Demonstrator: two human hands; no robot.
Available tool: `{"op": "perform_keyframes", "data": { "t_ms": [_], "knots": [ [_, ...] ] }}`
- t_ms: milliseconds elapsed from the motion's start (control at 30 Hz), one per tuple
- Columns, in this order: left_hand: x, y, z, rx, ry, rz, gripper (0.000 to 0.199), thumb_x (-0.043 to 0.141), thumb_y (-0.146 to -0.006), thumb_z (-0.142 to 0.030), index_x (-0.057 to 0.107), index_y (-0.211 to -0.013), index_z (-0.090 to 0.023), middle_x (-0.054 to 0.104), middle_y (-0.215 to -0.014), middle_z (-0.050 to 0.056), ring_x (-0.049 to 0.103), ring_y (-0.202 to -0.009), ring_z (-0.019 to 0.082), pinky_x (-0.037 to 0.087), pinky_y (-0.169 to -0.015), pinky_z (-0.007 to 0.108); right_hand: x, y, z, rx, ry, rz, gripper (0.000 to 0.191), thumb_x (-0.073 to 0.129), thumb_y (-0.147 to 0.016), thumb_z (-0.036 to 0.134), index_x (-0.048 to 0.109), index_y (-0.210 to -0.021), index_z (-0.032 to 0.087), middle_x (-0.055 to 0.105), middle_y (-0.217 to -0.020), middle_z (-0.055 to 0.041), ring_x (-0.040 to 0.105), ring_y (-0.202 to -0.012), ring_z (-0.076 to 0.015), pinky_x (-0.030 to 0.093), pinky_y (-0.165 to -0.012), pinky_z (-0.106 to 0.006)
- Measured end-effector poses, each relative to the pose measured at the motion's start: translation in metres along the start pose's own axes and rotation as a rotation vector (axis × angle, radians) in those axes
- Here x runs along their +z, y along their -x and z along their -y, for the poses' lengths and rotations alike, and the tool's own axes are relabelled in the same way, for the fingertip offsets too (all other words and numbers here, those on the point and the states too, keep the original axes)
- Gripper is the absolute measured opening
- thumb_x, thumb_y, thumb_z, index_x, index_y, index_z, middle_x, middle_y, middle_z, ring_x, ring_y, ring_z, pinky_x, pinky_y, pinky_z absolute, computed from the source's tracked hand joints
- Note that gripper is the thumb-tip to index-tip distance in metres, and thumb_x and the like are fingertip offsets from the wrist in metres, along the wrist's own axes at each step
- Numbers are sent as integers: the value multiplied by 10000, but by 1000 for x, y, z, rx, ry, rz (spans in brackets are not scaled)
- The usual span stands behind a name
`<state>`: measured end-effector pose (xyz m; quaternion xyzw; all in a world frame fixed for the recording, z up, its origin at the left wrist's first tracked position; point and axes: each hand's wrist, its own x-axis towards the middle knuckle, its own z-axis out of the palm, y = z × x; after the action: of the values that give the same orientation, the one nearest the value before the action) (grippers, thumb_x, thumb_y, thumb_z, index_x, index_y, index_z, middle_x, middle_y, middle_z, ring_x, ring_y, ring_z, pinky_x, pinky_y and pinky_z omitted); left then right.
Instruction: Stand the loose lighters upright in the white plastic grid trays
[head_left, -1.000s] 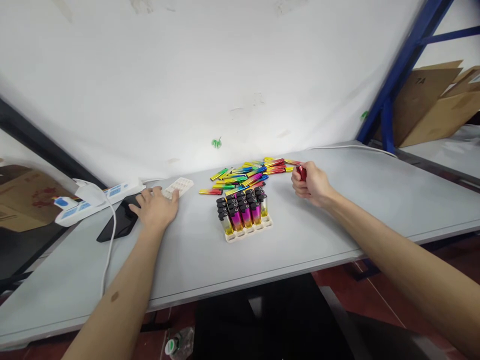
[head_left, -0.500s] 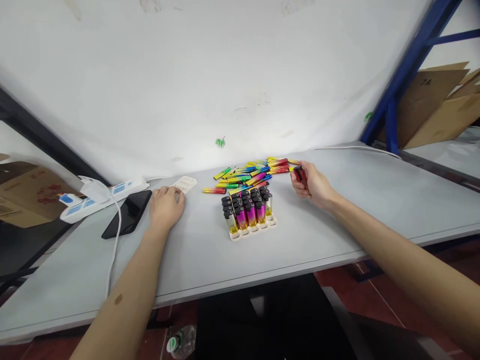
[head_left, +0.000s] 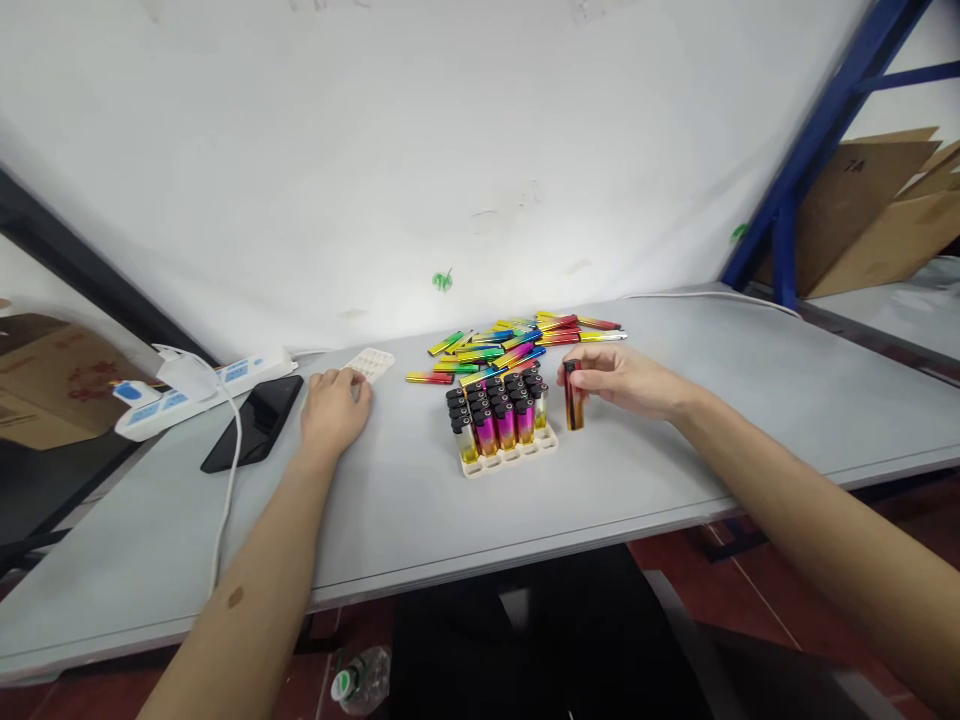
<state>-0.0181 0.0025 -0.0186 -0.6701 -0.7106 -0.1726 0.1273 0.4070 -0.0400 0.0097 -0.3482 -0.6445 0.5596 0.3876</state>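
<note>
My right hand (head_left: 604, 378) grips a red-and-gold lighter (head_left: 574, 400) with a black top between thumb and fingers. It holds the lighter upright, just right of a white holder (head_left: 551, 440) on the table. Rows of lighters (head_left: 504, 425) stand in that holder, their black tops up; those in front are purple-gold, with clear-gold ones at the corners. The front row of slots is bare. My left hand (head_left: 334, 408) lies on the table, fingers loosely bent and apart from any lighter. A second white holder (head_left: 373, 363) is just beyond its fingertips.
Behind the filled holder lies a loose pile of shiny multicoloured lighters (head_left: 487, 352). A black phone (head_left: 251, 425), a white power strip (head_left: 202, 398) and a white cable (head_left: 232, 470) are at the left. Cardboard boxes (head_left: 862, 210) stand beyond a blue frame (head_left: 786, 220) at the right.
My right hand has moved left and toward me, bringing the red lighter from the pile's right end to beside the holder, now upright. My left hand has stayed put.
</note>
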Motion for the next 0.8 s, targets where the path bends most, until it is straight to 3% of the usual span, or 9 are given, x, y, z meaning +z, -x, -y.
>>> {"op": "perform_keyframes", "data": {
  "t_ms": [200,333,500,567,633,733,800],
  "knots": [
    [0,-1,0,5,-3,-4,366,425,-917,-341,679,-1099,-151,679,-1153,178,528,-1176,368,445,-1026,472,14,0,4,-57,-2,-16,308,919,-660,347,696,-801,188,724,-788,-2,662,-719,-146,536,-735,-336],
    [0,1,-2,-4,-30,-2,387,411,-921,-351,679,-1120,-155,670,-1174,182,528,-1195,374,450,-1014,490,25,1,3,-64,81,17,316,908,-672,352,671,-797,185,757,-789,-28,699,-752,-173,538,-757,-352],
    [0,-4,5,-211,-36,-148,621,463,-902,-556,576,-1337,-127,506,-1449,250,414,-1365,454,342,-1107,636,29,3,-4,-82,140,-41,406,923,-644,345,581,-820,214,737,-748,-3,690,-708,-176,508,-673,-324],
    [2,-9,12,-315,4,-72,780,422,-885,-687,530,-1392,-104,413,-1526,301,349,-1412,509,318,-1083,710,29,3,-7,-65,200,-5,359,885,-698,379,586,-808,214,740,-765,-19,689,-719,-183,503,-667,-327],
    [4,-12,18,-355,23,37,837,372,-874,-743,556,-1362,-87,440,-1483,347,367,-1384,551,283,-1053,779,29,3,-9,-57,281,34,316,844,-746,405,597,-779,212,740,-778,-31,681,-725,-186,500,-665,-330],
    [5,-13,20,-337,25,36,834,320,-888,-746,570,-1349,-98,456,-1468,344,375,-1376,556,224,-1067,809,30,4,-9,-54,364,53,306,826,-761,415,601,-750,208,729,-767,-24,655,-699,-172,486,-645,-313],
    [4,-11,18,-316,5,-12,805,318,-908,-714,565,-1358,-94,463,-1466,323,396,-1366,532,236,-1100,767,29,4,-8,-36,370,64,314,833,-754,422,603,-757,208,720,-750,-15,638,-681,-162,474,-627,-298]
  ]
}}
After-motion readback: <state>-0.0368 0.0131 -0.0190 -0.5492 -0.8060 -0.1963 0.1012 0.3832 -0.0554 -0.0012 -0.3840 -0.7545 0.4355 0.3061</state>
